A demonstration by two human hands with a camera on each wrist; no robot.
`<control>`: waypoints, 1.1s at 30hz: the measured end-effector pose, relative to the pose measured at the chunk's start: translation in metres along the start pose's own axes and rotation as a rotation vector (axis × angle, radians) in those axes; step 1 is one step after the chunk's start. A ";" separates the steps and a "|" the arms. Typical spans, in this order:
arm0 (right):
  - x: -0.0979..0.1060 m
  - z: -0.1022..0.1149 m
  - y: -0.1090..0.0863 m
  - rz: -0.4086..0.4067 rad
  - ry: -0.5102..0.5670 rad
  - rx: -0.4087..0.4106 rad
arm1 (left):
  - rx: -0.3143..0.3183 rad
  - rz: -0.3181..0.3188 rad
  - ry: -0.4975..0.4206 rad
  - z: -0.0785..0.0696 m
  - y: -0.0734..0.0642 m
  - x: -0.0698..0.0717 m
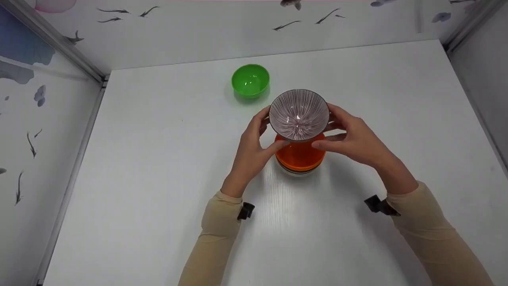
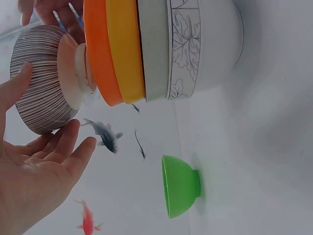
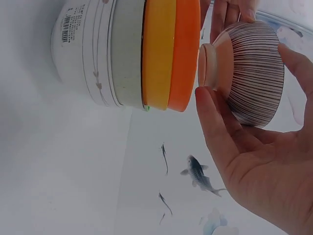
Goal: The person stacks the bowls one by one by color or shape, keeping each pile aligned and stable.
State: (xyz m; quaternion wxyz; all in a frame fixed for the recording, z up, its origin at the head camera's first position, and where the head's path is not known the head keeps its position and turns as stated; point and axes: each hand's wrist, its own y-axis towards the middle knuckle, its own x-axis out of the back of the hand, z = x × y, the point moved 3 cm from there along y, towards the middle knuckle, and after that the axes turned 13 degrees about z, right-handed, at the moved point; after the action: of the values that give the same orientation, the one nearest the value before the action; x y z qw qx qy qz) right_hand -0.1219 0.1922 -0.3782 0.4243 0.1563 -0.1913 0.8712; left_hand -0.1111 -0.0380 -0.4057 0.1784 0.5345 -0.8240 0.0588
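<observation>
Both hands hold a striped bowl [image 1: 299, 115], white with fine dark lines and a pinkish foot. My left hand [image 1: 251, 149] grips its left side, thumb near the front rim, and my right hand [image 1: 359, 139] grips the right side. Directly below stands a stack of nested bowls: an orange bowl [image 2: 101, 54] on top, then a yellow bowl [image 2: 124, 54], a pale grey-green bowl [image 3: 128, 54] and a white patterned bowl [image 2: 215, 49] at the bottom. The striped bowl's foot is close over the orange rim; whether they touch I cannot tell.
A small green bowl [image 1: 251, 81] stands upright on the white table [image 1: 158, 178], behind and left of the stack. White panels with painted fish [image 1: 291, 4] border the table at the back and left. A plain panel [image 1: 484, 59] is on the right.
</observation>
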 end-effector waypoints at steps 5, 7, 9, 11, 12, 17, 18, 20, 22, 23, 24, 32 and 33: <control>-0.005 -0.003 -0.004 -0.080 -0.136 0.034 | 0.004 0.009 0.011 0.001 -0.006 -0.002; -0.006 -0.006 -0.006 -0.116 -0.177 0.043 | 0.010 0.013 0.013 0.002 -0.008 -0.003; -0.008 -0.008 -0.007 -0.145 -0.200 0.050 | 0.014 0.016 0.013 0.003 -0.010 -0.004; -0.010 -0.011 -0.008 -0.167 -0.202 0.057 | 0.016 0.020 0.013 0.004 -0.011 -0.005; -0.011 -0.012 -0.008 -0.176 -0.203 0.061 | 0.019 0.021 0.014 0.005 -0.012 -0.005; -0.017 -0.017 -0.010 -0.208 -0.198 0.086 | 0.024 0.021 0.021 0.011 -0.016 -0.009; -0.018 -0.018 -0.011 -0.213 -0.198 0.089 | 0.024 0.019 0.020 0.012 -0.017 -0.010; -0.020 -0.021 -0.012 -0.222 -0.200 0.091 | 0.024 0.014 0.020 0.014 -0.018 -0.012; -0.023 -0.024 -0.013 -0.229 -0.201 0.096 | 0.026 0.009 0.017 0.017 -0.020 -0.013; -0.024 -0.025 -0.013 -0.232 -0.202 0.099 | 0.029 0.007 0.014 0.017 -0.021 -0.014; -0.025 -0.026 -0.013 -0.234 -0.203 0.101 | 0.029 0.006 0.013 0.018 -0.022 -0.015; -0.032 -0.036 -0.017 -0.228 -0.184 0.090 | 0.022 0.010 0.016 0.026 -0.026 -0.020; -0.033 -0.037 -0.017 -0.226 -0.183 0.088 | 0.020 0.011 0.016 0.027 -0.026 -0.021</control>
State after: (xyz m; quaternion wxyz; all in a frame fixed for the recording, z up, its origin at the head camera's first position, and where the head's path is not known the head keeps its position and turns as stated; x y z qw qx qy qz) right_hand -0.0930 0.1967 -0.4218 0.4933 0.2739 -0.1718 0.8075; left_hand -0.0861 -0.0389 -0.4407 0.1795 0.5313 -0.8248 0.0723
